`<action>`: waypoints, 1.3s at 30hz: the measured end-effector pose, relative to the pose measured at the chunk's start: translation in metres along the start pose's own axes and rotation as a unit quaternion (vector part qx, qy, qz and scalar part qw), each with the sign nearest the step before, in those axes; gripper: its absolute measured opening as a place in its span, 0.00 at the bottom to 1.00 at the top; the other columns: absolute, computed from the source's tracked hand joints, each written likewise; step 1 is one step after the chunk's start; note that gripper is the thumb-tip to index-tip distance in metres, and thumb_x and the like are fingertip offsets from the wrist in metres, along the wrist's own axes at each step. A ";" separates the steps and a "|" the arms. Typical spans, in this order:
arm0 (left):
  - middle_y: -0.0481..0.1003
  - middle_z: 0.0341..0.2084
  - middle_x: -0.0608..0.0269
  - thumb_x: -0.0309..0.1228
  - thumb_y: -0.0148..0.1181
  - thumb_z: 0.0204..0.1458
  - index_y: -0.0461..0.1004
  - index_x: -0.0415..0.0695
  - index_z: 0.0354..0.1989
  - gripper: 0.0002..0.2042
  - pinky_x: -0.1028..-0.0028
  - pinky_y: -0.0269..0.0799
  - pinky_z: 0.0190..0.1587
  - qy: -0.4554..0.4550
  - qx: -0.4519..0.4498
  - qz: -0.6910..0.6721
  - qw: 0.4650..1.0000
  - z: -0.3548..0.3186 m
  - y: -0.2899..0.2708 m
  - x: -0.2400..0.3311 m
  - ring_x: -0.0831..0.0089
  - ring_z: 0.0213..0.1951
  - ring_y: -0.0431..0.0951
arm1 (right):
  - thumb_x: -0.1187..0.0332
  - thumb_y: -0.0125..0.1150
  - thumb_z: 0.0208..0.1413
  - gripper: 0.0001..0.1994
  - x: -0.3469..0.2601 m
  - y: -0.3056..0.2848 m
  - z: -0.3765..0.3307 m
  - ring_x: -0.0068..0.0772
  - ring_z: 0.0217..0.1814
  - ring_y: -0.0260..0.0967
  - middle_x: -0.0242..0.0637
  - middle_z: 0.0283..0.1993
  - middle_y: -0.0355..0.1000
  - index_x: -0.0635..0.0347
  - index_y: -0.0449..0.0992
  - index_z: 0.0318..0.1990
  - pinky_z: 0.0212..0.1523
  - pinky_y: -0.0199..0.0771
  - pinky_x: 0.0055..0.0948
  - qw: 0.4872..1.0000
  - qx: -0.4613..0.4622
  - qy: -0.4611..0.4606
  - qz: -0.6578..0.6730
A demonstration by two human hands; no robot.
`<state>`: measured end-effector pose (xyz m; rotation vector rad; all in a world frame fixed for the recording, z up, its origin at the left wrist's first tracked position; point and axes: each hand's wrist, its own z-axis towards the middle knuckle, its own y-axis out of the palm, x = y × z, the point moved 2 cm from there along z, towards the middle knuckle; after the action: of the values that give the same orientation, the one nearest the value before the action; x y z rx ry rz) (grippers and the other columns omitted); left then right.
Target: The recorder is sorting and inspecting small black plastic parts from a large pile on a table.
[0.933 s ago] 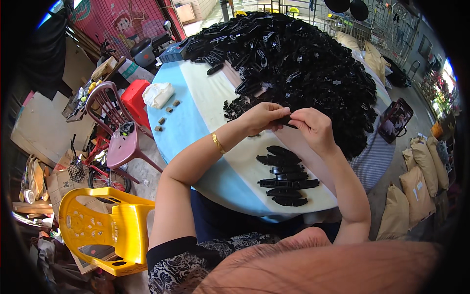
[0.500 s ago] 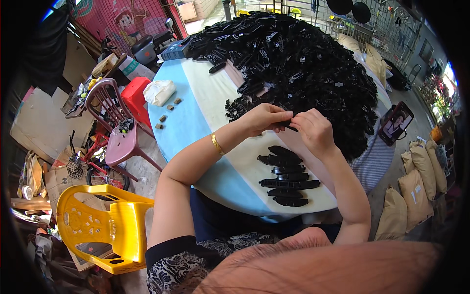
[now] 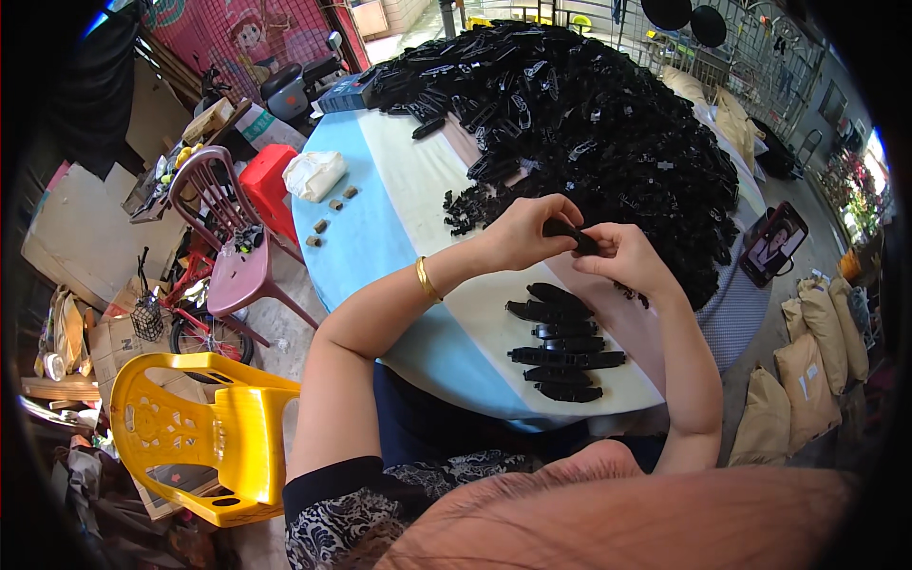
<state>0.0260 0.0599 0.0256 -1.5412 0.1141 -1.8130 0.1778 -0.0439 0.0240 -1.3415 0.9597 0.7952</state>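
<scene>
Between my two hands, over the table, is a slim curved black plastic piece (image 3: pixel 573 234). My left hand (image 3: pixel 525 233), with a gold bangle on its wrist, pinches the piece's left end. The fingers of my right hand (image 3: pixel 625 256) are closed on its other end; fingers partly cover the piece. Nearer me, several long black plastic pieces (image 3: pixel 565 358) lie in a column on the striped cloth. Past my hands rises a large heap of similar black pieces (image 3: pixel 589 123). A small cluster of tiny black parts (image 3: pixel 464 211) sits just beyond my left hand.
The round table's cloth (image 3: pixel 347 242) carries a white bag (image 3: pixel 314 177), several small brown blocks (image 3: pixel 335 204) and a blue box (image 3: pixel 344 94). At the right edge a phone (image 3: pixel 774 244) stands propped. Left are a yellow chair (image 3: pixel 252 446) and a pink chair (image 3: pixel 237 280). Tan sacks (image 3: pixel 807 370) stand right.
Both hands have turned and now show the black piece between them, which was mostly hidden by fingers before. The view has shifted slightly. The laid-out column looks the same.
</scene>
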 end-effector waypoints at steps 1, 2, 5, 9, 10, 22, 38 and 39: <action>0.75 0.34 0.61 0.25 0.62 0.46 0.69 0.38 0.42 0.14 0.80 0.69 0.39 0.011 0.002 0.016 1.000 0.000 0.000 0.000 0.81 0.36 0.72 | 0.72 0.66 0.43 0.14 0.000 0.000 0.000 0.16 0.27 0.68 0.33 0.27 0.75 0.68 0.76 0.39 0.29 0.67 0.17 1.000 0.012 0.002 -0.003; 0.75 0.34 0.61 0.25 0.62 0.46 0.69 0.38 0.42 0.14 0.80 0.69 0.39 0.011 0.002 0.015 1.000 0.000 0.000 0.000 0.81 0.36 0.72 | 0.72 0.66 0.43 0.14 0.000 0.001 0.000 0.16 0.27 0.68 0.33 0.27 0.75 0.68 0.76 0.39 0.29 0.67 0.17 1.000 0.012 0.002 -0.003; 0.75 0.34 0.61 0.25 0.62 0.46 0.69 0.38 0.42 0.15 0.79 0.69 0.38 0.037 0.004 0.017 0.999 0.001 -0.002 0.002 0.80 0.36 0.72 | 0.73 0.65 0.44 0.14 0.000 0.001 -0.001 0.17 0.26 0.68 0.33 0.27 0.75 0.68 0.76 0.40 0.29 0.67 0.17 0.999 0.032 0.000 0.010; 0.75 0.33 0.63 0.24 0.62 0.45 0.70 0.38 0.39 0.12 0.78 0.70 0.39 0.020 -0.082 -0.051 0.995 0.000 -0.005 -0.012 0.80 0.35 0.72 | 0.67 0.65 0.48 0.14 0.013 -0.002 0.007 0.18 0.27 0.69 0.33 0.27 0.75 0.67 0.76 0.40 0.28 0.68 0.17 0.998 -0.047 0.038 0.031; 0.75 0.33 0.64 0.23 0.62 0.45 0.71 0.38 0.39 0.12 0.78 0.70 0.39 0.028 -0.123 -0.055 0.991 0.000 -0.001 -0.012 0.80 0.35 0.72 | 0.64 0.64 0.50 0.14 0.017 -0.005 0.009 0.19 0.27 0.70 0.32 0.27 0.75 0.64 0.76 0.41 0.27 0.68 0.18 0.997 -0.029 0.036 0.055; 0.77 0.24 0.53 0.41 0.61 0.46 0.78 0.40 0.29 0.14 0.64 0.71 0.32 0.019 0.207 0.471 0.857 0.045 -0.045 -0.089 0.56 0.26 0.76 | 0.70 0.60 0.41 0.05 0.037 0.031 0.028 0.37 0.36 0.68 0.35 0.31 0.68 0.58 0.72 0.27 0.33 0.72 0.33 0.836 0.209 -0.226 -0.455; 0.74 0.34 0.57 0.23 0.60 0.45 0.63 0.39 0.50 0.21 0.68 0.75 0.40 -0.119 0.190 -0.068 0.972 0.041 -0.046 -0.071 0.64 0.37 0.77 | 0.75 0.59 0.41 0.10 0.029 0.031 0.021 0.38 0.32 0.69 0.35 0.31 0.71 0.58 0.75 0.35 0.35 0.72 0.32 0.859 0.198 -0.300 -0.364; 0.74 0.35 0.57 0.21 0.60 0.46 0.63 0.38 0.48 0.19 0.67 0.77 0.41 -0.135 0.157 -0.314 0.927 0.038 -0.045 -0.073 0.65 0.37 0.77 | 0.75 0.59 0.42 0.11 0.026 0.029 0.019 0.37 0.35 0.70 0.35 0.33 0.72 0.58 0.74 0.36 0.36 0.72 0.31 0.880 0.203 -0.274 -0.331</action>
<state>0.0387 0.1492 -0.0011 -1.6793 -0.8522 -1.9275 0.1644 -0.0243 -0.0124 -0.8971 0.1602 0.3668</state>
